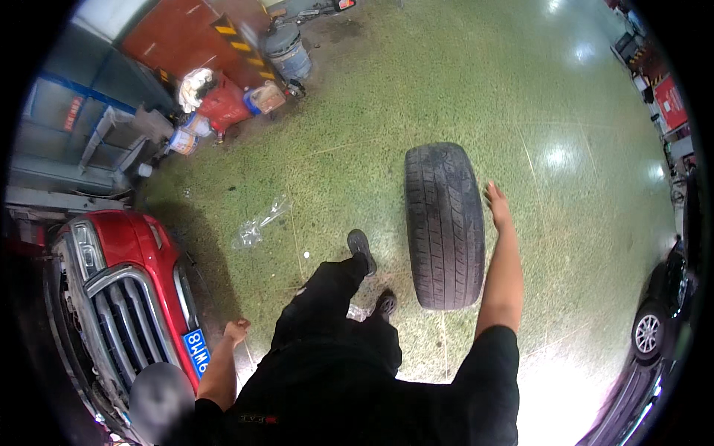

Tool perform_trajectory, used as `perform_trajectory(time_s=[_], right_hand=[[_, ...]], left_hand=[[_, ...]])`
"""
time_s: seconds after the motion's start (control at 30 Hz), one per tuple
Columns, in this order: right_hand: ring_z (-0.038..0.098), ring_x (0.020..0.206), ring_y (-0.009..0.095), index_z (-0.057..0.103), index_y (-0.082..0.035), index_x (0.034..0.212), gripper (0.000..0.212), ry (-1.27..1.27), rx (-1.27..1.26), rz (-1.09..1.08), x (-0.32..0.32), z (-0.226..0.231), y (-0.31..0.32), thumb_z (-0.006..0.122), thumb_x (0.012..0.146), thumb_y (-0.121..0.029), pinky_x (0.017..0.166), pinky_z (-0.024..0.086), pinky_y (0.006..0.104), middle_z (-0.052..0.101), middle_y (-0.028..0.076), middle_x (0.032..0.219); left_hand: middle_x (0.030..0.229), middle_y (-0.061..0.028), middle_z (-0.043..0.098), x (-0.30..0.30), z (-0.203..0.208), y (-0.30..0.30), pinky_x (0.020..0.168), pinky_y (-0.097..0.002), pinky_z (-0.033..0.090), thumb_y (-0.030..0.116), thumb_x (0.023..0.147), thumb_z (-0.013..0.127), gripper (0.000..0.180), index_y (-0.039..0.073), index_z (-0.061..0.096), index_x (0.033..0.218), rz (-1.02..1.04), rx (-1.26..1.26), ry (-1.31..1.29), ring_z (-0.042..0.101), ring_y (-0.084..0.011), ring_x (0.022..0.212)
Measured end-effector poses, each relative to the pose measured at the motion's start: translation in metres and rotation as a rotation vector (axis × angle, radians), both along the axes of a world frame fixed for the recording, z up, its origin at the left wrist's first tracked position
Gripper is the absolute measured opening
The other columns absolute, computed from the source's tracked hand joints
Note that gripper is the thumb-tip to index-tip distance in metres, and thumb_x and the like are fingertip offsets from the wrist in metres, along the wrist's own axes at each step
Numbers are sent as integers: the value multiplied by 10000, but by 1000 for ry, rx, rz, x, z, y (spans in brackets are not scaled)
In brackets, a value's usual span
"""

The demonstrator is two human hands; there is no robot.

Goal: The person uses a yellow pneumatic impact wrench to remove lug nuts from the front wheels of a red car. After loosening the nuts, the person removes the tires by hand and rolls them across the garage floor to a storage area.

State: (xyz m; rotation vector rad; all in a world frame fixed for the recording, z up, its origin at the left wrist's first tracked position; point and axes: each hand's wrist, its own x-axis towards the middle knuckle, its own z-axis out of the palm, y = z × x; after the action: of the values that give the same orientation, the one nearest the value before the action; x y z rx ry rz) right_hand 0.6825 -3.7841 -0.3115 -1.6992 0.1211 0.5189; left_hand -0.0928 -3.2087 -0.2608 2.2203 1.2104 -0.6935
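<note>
A worn black car tire [446, 227] stands on its tread on the green floor, ahead of me and to the right. My right hand [497, 204] reaches along its right side, the fingers stretched out and holding nothing. Whether that hand touches the sidewall I cannot tell. My left hand [236, 331] hangs low on the left, near the front of a red car [134, 238]. Its fingers are curled in, and no object shows in them.
Clear crumpled plastic [256, 227] lies on the floor left of my feet. Buckets [184, 141], a red container [223, 104] and a blue-grey drum [288, 52] stand at the far left. A dark car [662, 312] is at the right edge. A blurred round grey shape [160, 401] covers the lower left.
</note>
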Motion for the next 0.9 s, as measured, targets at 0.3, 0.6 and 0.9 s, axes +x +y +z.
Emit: perform_trajectory(time_s=[0.3, 0.6, 0.9], right_hand=[[473, 1362, 337, 446, -123, 1518, 807, 246, -596, -263, -15, -29, 47, 328, 983, -716, 1116, 367, 467, 493, 151, 1506], [569, 1251, 421, 598, -124, 1393, 712, 5, -1066, -461, 206, 36, 227, 317, 994, -643, 1056, 410, 551, 610, 172, 1380], [552, 1293, 414, 539, -25, 1421, 912, -155, -943, 197, 473, 2, 389, 425, 909, -771, 1056, 454, 489, 605, 264, 1344]], left_hand=[[1006, -103, 724, 120, -31, 163, 776, -399, 537, 311, 975, 598, 374, 44, 673, 1226, 364, -450, 3, 664, -252, 862], [995, -104, 727, 433, 57, 290, 817, -332, 527, 269, 969, 621, 262, 43, 691, 1079, 408, -54, -443, 676, -225, 897], [1070, -117, 725, 658, 44, 357, 916, -364, 498, 219, 1002, 517, 299, 7, 677, 1139, -45, -53, -253, 674, -245, 1000]])
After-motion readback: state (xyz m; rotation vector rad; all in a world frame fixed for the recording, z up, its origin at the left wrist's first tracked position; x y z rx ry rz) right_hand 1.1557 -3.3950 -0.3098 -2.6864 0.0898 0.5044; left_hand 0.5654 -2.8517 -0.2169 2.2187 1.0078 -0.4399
